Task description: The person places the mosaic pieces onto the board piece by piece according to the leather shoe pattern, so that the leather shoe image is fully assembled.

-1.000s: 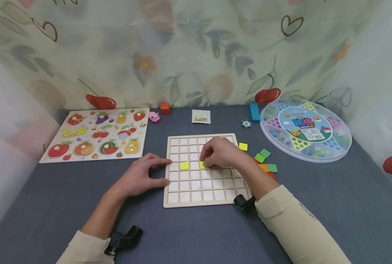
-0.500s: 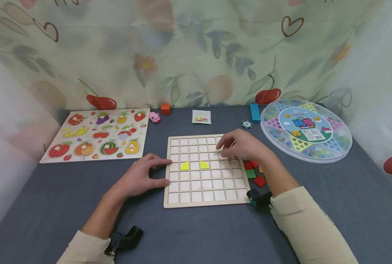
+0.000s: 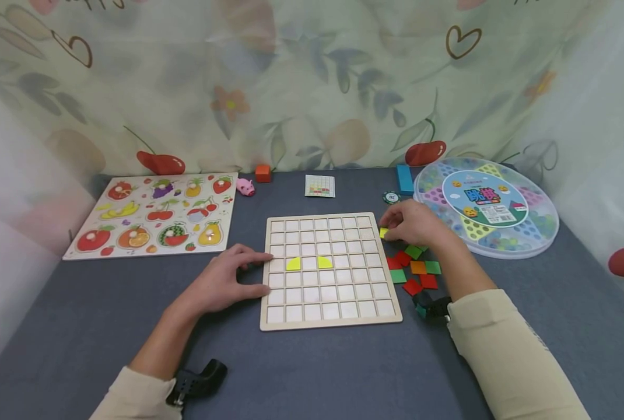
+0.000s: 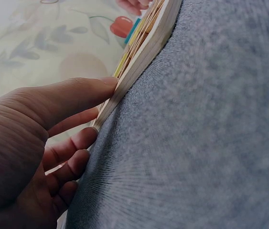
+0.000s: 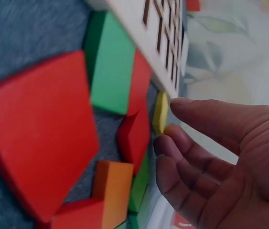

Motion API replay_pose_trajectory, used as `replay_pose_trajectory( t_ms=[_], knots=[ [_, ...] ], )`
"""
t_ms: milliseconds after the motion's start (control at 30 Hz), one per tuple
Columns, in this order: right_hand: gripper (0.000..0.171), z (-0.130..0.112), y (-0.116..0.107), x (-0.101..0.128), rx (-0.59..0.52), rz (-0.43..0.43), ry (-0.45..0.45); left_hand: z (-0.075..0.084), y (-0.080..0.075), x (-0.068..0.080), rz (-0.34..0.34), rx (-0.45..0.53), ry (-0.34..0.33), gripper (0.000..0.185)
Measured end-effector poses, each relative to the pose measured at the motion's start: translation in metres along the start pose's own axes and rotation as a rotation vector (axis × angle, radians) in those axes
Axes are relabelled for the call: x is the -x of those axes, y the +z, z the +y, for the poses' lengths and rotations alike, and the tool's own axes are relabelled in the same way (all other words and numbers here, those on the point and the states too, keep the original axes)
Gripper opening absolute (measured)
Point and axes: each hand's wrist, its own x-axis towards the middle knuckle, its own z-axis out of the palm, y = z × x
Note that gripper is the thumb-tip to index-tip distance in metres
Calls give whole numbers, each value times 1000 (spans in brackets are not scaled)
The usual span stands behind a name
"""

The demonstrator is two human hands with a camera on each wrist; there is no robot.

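Note:
A wooden grid board with square cells lies on the dark cloth. Two yellow quarter-round pieces, a left one and a right one, sit in its cells. At the board's left edge my left hand rests with thumb and forefinger spread; the left wrist view shows the thumb against the rim. My right hand is off the board's upper right side, at a yellow tile. In the right wrist view, thumb and forefinger stand apart, tips right by that tile.
Red, green and orange tiles lie loose right of the board. Behind stand a pattern card, a poker chip, a blue block, an orange cube and a toy pig. A fruit puzzle and round game box flank them.
My right hand has left the right yellow piece in its cell and moved right, off the board, to the yellow tile. My left hand has stayed at the board's edge.

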Motion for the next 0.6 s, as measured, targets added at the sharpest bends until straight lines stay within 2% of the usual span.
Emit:
replay_pose_trajectory(
  t_ms=[200,433,600],
  knots=[
    [27,4,0,-5,18,-15,41,-1,0,-1,2,-1,4,60],
    [24,5,3,-6,8,-15,42,-1,0,0,2,2,1,60],
    [19,10,2,-3,-103,-21,4,0,-1,0,3,2,2,60]
  ],
)
